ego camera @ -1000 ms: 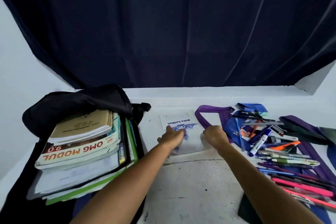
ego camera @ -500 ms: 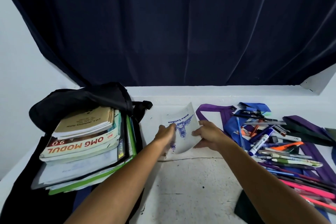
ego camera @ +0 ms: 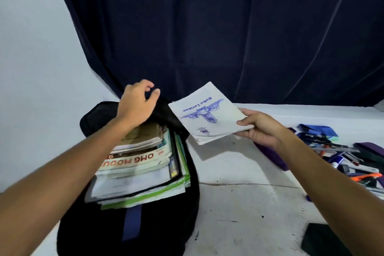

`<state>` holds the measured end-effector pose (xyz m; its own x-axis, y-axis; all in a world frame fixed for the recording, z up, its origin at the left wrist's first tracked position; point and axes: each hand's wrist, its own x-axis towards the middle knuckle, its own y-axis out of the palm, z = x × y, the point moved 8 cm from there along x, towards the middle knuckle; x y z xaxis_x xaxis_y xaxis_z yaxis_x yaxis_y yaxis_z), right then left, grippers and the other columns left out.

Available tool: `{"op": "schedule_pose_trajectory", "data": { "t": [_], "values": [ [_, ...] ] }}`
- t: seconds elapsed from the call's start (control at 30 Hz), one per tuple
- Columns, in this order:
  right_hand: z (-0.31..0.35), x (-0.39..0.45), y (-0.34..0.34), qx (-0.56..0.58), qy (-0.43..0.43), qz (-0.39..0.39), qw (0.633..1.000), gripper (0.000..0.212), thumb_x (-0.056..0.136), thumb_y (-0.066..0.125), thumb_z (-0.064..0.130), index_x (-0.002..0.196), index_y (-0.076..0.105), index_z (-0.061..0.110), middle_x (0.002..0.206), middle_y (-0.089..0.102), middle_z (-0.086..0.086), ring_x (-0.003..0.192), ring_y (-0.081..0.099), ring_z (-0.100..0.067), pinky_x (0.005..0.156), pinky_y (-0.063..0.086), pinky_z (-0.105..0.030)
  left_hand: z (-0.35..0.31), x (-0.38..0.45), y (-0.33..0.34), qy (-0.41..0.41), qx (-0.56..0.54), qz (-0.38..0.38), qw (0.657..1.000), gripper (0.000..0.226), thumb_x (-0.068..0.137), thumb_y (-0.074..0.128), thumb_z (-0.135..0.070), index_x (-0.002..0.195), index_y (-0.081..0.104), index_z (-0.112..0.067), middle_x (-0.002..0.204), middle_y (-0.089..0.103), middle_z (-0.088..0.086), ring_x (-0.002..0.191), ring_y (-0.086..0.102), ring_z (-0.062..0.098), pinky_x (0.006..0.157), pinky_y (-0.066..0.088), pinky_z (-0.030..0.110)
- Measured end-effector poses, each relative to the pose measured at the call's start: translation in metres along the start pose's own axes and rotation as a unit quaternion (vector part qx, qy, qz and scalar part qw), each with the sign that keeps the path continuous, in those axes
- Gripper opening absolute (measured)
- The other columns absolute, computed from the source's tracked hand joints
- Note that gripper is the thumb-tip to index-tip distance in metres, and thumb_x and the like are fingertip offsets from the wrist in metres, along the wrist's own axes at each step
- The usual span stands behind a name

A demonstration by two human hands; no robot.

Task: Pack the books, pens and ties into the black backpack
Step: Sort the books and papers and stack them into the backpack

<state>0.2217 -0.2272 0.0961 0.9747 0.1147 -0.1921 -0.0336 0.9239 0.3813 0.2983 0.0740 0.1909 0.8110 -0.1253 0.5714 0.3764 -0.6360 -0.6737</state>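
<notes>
While the right hand (ego camera: pixel 258 129) pinches a thin white book (ego camera: pixel 209 113) by its edge, lifted above the table (ego camera: pixel 239 203) just right of the backpack (ego camera: pixel 166 224), the left hand (ego camera: pixel 137 106), fingers loosely curled, hovers at the bag's upper flap over the stacked books (ego camera: pixel 143 162). Pens (ego camera: pixel 342 158) and ties (ego camera: pixel 272 156) lie along the table's right edge.

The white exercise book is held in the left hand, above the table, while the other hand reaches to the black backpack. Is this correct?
Not quite. The head view shows the right hand gripping the white exercise book above the table; the left hand reaches to the black backpack. The rest is correct.
</notes>
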Motion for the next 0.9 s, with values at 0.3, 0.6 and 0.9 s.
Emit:
{"op": "schedule_pose_trajectory", "data": {
  "t": [0.3, 0.6, 0.9],
  "values": [
    [-0.057, 0.026, 0.089, -0.056, 0.114, 0.143, 0.981, 0.056, 0.067, 0.058, -0.012, 0.122, 0.061, -0.001, 0.119, 0.065, -0.020, 0.093, 0.069, -0.030, 0.073, 0.060, -0.036, 0.098, -0.016, -0.015, 0.061, 0.211, 0.158, 0.963, 0.089, 0.081, 0.010, -0.075, 0.139, 0.050, -0.021, 0.132, 0.060, 0.006, 0.123, 0.050, 0.030, 0.098, 0.039, 0.049],
    [-0.099, 0.037, 0.133, 0.026, 0.134, 0.080, 0.987, 0.041, 0.069, 0.055, -0.011, 0.109, 0.065, -0.013, 0.102, 0.069, -0.024, 0.079, 0.072, -0.031, 0.059, 0.061, -0.033, 0.111, 0.013, -0.004, 0.080, 0.188, 0.169, 0.964, 0.055, 0.092, 0.047, -0.061, 0.121, 0.061, -0.016, 0.105, 0.061, 0.005, 0.103, 0.058, 0.025, 0.083, 0.047, 0.038],
    [-0.109, 0.052, 0.170, 0.108, 0.110, -0.044, 0.987, 0.034, 0.089, 0.038, -0.017, 0.118, 0.054, -0.011, 0.100, 0.069, -0.023, 0.075, 0.073, -0.035, 0.051, 0.058, -0.033, 0.092, 0.047, -0.012, 0.160, 0.177, 0.155, 0.959, 0.050, 0.095, 0.044, -0.058, 0.088, 0.054, -0.009, 0.078, 0.058, 0.001, 0.076, 0.057, 0.026, 0.065, 0.041, 0.037]
  ]
}}
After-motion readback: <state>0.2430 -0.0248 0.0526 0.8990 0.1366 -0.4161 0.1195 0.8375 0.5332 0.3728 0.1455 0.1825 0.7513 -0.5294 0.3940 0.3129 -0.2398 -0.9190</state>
